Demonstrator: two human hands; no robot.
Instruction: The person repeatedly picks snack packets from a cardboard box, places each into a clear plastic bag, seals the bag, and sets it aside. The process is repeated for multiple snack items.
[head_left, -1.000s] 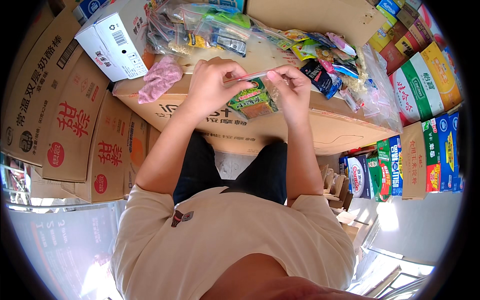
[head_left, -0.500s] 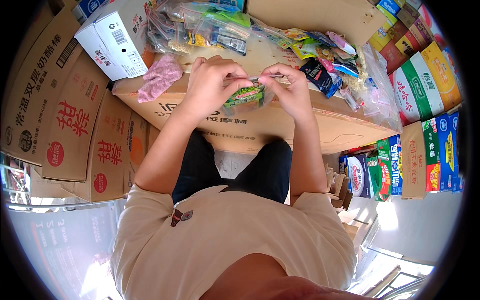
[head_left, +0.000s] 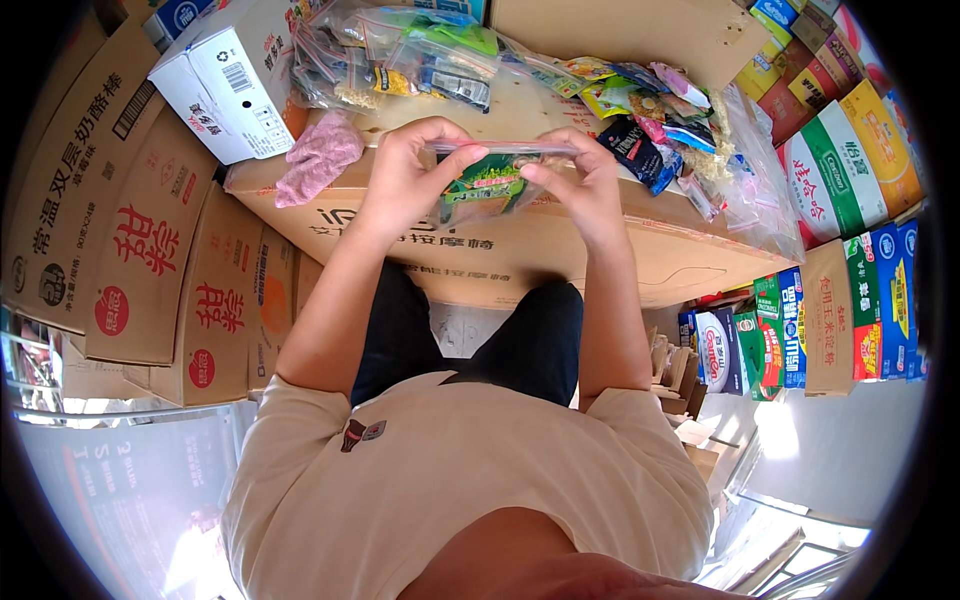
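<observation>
Between my two hands hangs a clear zip-lock bag (head_left: 450, 212) with a green snack packet (head_left: 488, 190) inside. My left hand (head_left: 422, 170) pinches the bag's top strip at its left end, thumb pressed along the edge. The right end of the same strip is gripped by my right hand (head_left: 580, 175), its thumb and forefinger closed on the plastic. The strip is stretched nearly straight between them, in front of the large cardboard box (head_left: 330, 205) that serves as a tabletop.
A pink cloth (head_left: 322, 158) lies at the left by a white carton (head_left: 228, 85). Filled zip-lock bags (head_left: 440, 55) are heaped at the back, loose snack packets (head_left: 640, 150) at the right. Brown cartons (head_left: 150, 230) stack on the left; colourful boxes (head_left: 850, 170) line the right.
My hands have moved apart along the bag's top, the left one slightly leftward. The strip is now pulled straight, and more of the green packet shows.
</observation>
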